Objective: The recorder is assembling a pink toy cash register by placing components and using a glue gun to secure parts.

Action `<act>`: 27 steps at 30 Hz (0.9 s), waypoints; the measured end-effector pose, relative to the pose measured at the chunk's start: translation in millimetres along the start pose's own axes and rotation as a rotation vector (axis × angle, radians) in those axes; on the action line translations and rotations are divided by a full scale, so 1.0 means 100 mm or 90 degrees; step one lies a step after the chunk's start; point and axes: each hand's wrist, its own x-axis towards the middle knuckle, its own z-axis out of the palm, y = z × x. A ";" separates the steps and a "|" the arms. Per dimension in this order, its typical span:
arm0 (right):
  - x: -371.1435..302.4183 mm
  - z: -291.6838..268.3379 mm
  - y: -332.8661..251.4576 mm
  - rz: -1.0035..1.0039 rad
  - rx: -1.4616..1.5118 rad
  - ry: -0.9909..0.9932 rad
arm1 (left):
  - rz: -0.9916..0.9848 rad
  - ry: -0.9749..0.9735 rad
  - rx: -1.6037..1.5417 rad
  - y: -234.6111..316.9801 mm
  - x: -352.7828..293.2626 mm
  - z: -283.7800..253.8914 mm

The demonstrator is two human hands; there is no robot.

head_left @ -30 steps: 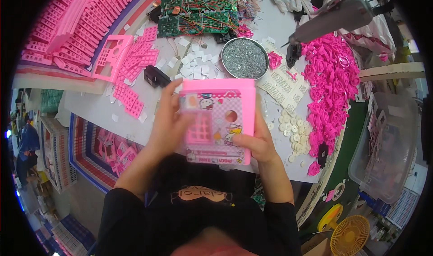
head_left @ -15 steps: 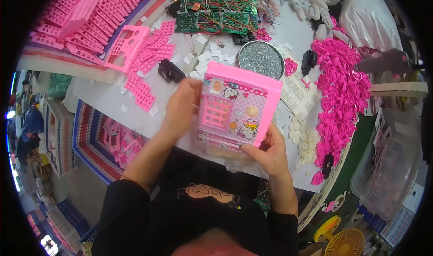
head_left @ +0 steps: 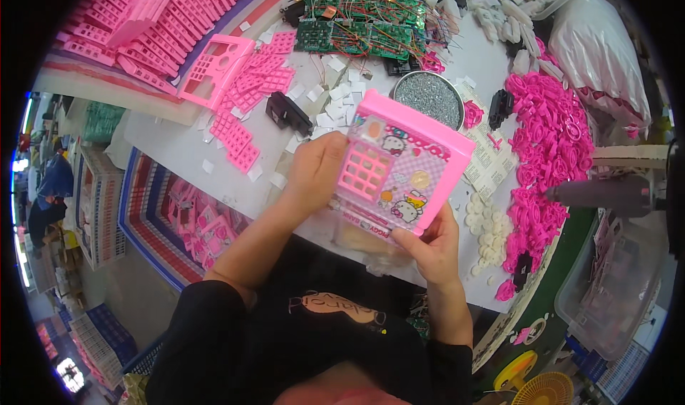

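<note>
Both hands hold up a pink plastic toy panel (head_left: 439, 164) above the table. Its face carries a cartoon sticker and a grid of keypad openings. My left hand (head_left: 316, 173) is closed at the panel's left edge, its fingertips partly hidden behind it. My right hand (head_left: 430, 251) grips the lower right corner, thumb on the front face and fingers behind. Just below the panel, at the table's front edge, lies a clear plastic wrapping (head_left: 360, 242) with something beige in it, partly covered.
A round tin of small metal screws (head_left: 428, 97) stands behind the panel. Green circuit boards (head_left: 360, 23) lie farther back, and pink keypads (head_left: 239, 137) to the left. Pink plastic parts (head_left: 549, 134) and white discs (head_left: 489, 230) lie right. A crate (head_left: 153, 212) stands lower left.
The view has shifted, so the whole scene sits farther right. The panel has turned slightly clockwise. Both hands keep their hold on it.
</note>
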 end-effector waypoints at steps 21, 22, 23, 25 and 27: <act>0.30 -0.83 -0.22 -0.276 -0.940 -0.204 | 0.418 -0.511 0.335 0.01 -0.13 -0.34; 0.29 -0.78 -0.21 -0.273 -0.966 -0.193 | 0.405 -0.511 0.368 -0.02 -0.17 -0.35; 0.30 -0.78 -0.16 -0.274 -0.975 -0.191 | 0.395 -0.513 0.401 -0.01 -0.19 -0.34; 0.33 -0.79 -0.04 -0.276 -0.996 -0.186 | 0.381 -0.513 0.439 0.02 -0.20 -0.32; 0.30 -0.75 -0.04 -0.273 -1.018 -0.174 | 0.373 -0.503 0.450 0.05 -0.20 -0.30</act>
